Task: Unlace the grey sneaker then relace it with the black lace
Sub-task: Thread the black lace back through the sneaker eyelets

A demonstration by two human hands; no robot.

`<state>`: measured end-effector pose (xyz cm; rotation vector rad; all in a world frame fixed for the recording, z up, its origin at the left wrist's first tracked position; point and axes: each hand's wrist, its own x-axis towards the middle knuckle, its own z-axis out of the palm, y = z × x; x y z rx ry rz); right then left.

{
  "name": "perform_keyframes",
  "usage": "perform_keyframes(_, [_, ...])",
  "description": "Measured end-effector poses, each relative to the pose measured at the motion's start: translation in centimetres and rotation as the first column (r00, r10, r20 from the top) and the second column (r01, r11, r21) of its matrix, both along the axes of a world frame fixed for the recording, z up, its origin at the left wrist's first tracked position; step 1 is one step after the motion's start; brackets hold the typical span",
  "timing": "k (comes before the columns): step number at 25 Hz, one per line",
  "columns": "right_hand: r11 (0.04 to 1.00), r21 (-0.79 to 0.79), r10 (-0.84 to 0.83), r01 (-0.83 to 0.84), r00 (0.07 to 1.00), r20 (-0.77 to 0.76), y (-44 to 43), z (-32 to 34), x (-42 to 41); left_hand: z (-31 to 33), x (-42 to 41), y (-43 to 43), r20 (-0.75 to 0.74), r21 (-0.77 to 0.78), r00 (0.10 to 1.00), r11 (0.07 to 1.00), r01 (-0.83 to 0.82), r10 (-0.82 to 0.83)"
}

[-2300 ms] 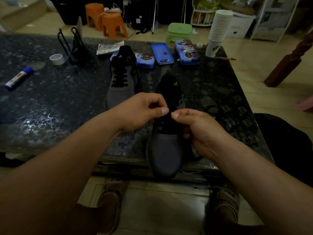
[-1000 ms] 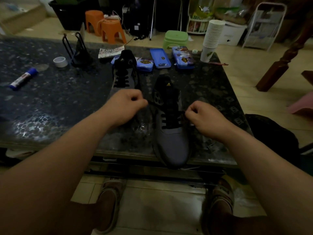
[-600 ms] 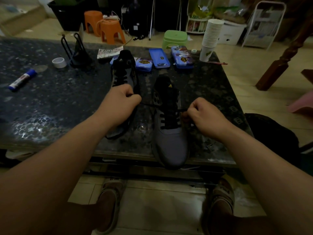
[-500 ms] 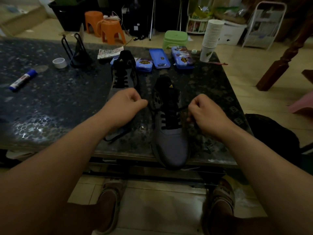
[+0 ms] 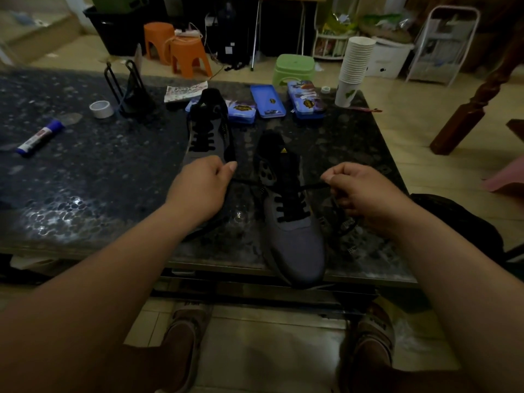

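1. Grey sneaker (image 5: 293, 242) stands upright on the dark speckled table (image 5: 85, 177), toe at 6 o'clock overhanging the near edge, heel at 12.
2. Black lace (image 5: 290, 207) crosses the lower eyelet rows in bars; both ends come out at the top rows, 1 to each side.
3. Left hand (image 5: 201, 188) is at 9 o'clock of the sneaker's tongue. Its fingers are curled and it grips the left lace end, pulled taut. The lace tail comes out under the wrist and lies on the table.
4. Right hand (image 5: 365, 194) is at 3 o'clock of the tongue. Thumb and forefinger pinch the right lace end, also taut (slack loops below the hand on the table).
5. A 2nd sneaker (image 5: 207, 131) stands at 11 o'clock of the 1st, already laced in black, apart from it and partly behind the left hand.
6. Beyond it at 12 o'clock are blue tins (image 5: 268, 101) in a row, with a stack of paper cups (image 5: 355, 66) at 1 o'clock on the far table corner.
7. Tape roll (image 5: 101, 109) and glue stick (image 5: 39, 137) lie at 10 o'clock, well apart from the shoes.
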<state>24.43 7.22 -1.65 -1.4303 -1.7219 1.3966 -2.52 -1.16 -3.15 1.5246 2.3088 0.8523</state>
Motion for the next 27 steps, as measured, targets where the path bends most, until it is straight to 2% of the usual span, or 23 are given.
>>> perform_keyframes(2, [0.994, -0.013, 0.106, -0.106, 0.984, 0.143, -0.8, 0.0, 0.1, 0.4, 1.3, 0.0, 0.190, -0.041, 0.978, 0.995, 0.093, -0.084])
perform_keyframes(3, [0.986, -0.020, 0.163, -0.163, 0.956, 0.246, -1.3, -0.2, 0.0, 0.5, 1.9, -0.2, 0.300, -0.072, 0.946, 0.986, 0.153, -0.124])
perform_keyframes(5, [0.974, -0.032, 0.219, -0.226, 0.887, 0.407, -2.2, -0.8, -0.3, 0.6, 2.4, -0.5, 0.422, -0.115, 0.889, 0.962, 0.249, -0.179])
perform_keyframes(7, [0.977, 0.024, 0.177, -0.214, 0.862, 0.476, -2.9, -0.9, -0.4, 1.0, 2.6, -0.9, 0.492, -0.096, 0.851, 0.960, 0.264, -0.185])
perform_keyframes(8, [0.972, 0.122, 0.117, -0.200, 0.867, 0.484, -3.2, -0.6, -0.3, 1.5, 2.5, -1.0, 0.524, -0.069, 0.830, 0.962, 0.264, -0.190])
perform_keyframes(10, [0.889, 0.402, 0.037, -0.220, 0.909, 0.415, -3.7, 0.9, -1.0, 2.8, 2.5, -0.9, 0.541, 0.021, 0.799, 0.955, 0.296, -0.260])
perform_keyframes(11, [0.830, 0.492, 0.098, -0.264, 0.936, 0.338, -4.0, 1.9, -1.7, 3.5, 2.8, -0.8, 0.528, 0.077, 0.789, 0.943, 0.323, -0.313])
perform_keyframes(12, [0.794, 0.518, 0.201, -0.318, 0.942, 0.270, -4.3, 2.7, -2.8, 4.2, 3.3, -0.7, 0.516, 0.144, 0.777, 0.930, 0.338, -0.362])
perform_keyframes(14, [0.788, 0.471, 0.343, -0.396, 0.918, 0.198, -4.7, 3.5, -5.1, 5.5, 4.4, -0.3, 0.509, 0.266, 0.763, 0.915, 0.302, -0.399])
perform_keyframes(16, [0.859, 0.380, 0.324, -0.343, 0.939, 0.115, -4.3, 4.0, -6.0, 6.5, 4.4, -0.2, 0.455, 0.298, 0.797, 0.911, 0.285, -0.399])
perform_keyframes(19, [0.986, 0.162, 0.074, -0.048, 0.985, -0.153, -2.5, 4.4, -4.4, 6.7, 2.1, -1.0, 0.393, 0.154, 0.839, 0.926, 0.344, -0.377])
perform_keyframes(21, [0.993, 0.034, -0.098, 0.112, 0.956, -0.276, -1.3, 4.4, -2.8, 6.5, 0.3, -1.7, 0.412, 0.099, 0.854, 0.948, 0.303, -0.316])
perform_keyframes(24, [0.978, -0.077, -0.211, 0.196, 0.926, -0.314, -0.4, 3.9, -1.8, 5.8, -0.9, -1.9, 0.471, 0.121, 0.850, 0.972, 0.203, -0.236])
perform_keyframes(27, [0.978, -0.086, -0.208, 0.192, 0.939, -0.274, -0.3, 3.8, -1.7, 5.4, -1.1, -1.5, 0.493, 0.144, 0.858, 0.986, 0.085, -0.146])
